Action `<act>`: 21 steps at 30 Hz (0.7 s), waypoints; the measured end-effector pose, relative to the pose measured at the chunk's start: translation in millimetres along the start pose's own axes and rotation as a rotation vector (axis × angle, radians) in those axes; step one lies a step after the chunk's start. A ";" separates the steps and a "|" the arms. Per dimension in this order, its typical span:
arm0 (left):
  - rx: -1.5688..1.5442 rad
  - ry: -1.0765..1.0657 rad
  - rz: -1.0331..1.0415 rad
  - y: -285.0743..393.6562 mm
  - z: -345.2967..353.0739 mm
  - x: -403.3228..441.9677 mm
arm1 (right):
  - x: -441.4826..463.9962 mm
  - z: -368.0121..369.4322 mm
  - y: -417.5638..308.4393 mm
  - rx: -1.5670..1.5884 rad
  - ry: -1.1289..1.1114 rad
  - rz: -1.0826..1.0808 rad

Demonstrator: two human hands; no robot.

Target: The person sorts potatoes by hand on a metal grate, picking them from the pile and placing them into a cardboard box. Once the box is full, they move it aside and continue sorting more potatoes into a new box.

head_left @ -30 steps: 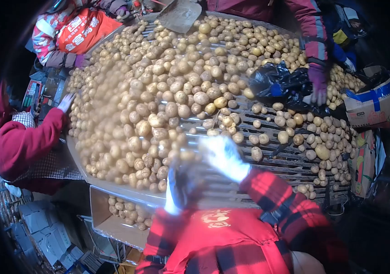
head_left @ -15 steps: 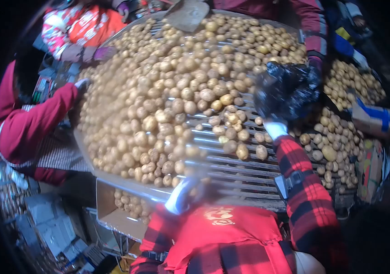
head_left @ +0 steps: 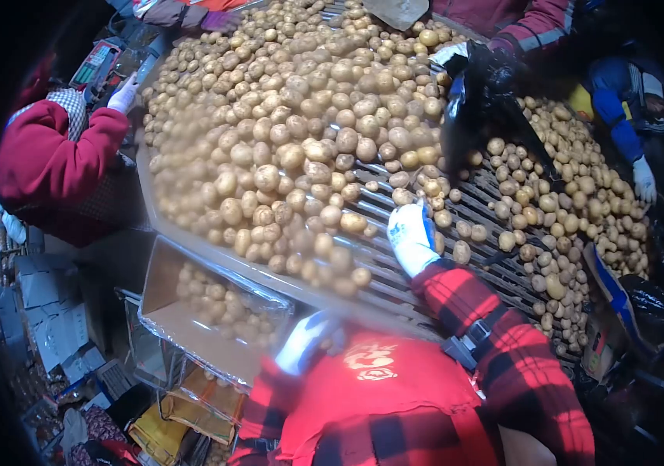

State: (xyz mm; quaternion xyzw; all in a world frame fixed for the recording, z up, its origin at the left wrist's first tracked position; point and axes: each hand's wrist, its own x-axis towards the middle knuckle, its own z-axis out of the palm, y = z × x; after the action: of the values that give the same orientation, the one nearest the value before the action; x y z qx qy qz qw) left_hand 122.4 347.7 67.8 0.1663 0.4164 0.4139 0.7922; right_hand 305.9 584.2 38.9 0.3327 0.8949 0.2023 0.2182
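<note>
My right hand, in a white glove, reaches over the slatted rack, beside a few potatoes. Its fingers are close together, and what they hold, if anything, is hidden. Low and close to my red apron, my left hand wears a white and blue glove; its fingers are blurred and dark, and their contents cannot be made out. A large heap of potatoes covers the far and left parts of the rack.
A lined cardboard box with potatoes stands below the rack's near left edge. Co-workers are at the left, the far side and the right. A black plastic bag is at the far right side, by a co-worker's hands.
My right hand has come back from the black bag to the slats. The bag is now farther away, and the view has turned. My left hand stays low near the apron.
</note>
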 end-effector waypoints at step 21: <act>-0.539 0.288 0.367 -87.2 -56.7 -113.4 | -31.6 -154.9 -99.6 1.747 -0.757 -0.557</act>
State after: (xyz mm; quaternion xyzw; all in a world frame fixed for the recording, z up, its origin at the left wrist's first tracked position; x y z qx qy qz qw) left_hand 87.0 200.4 40.1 -0.0367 0.3629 0.6637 0.6531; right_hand 195.6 459.6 124.0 0.1973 0.6472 -0.7065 0.2076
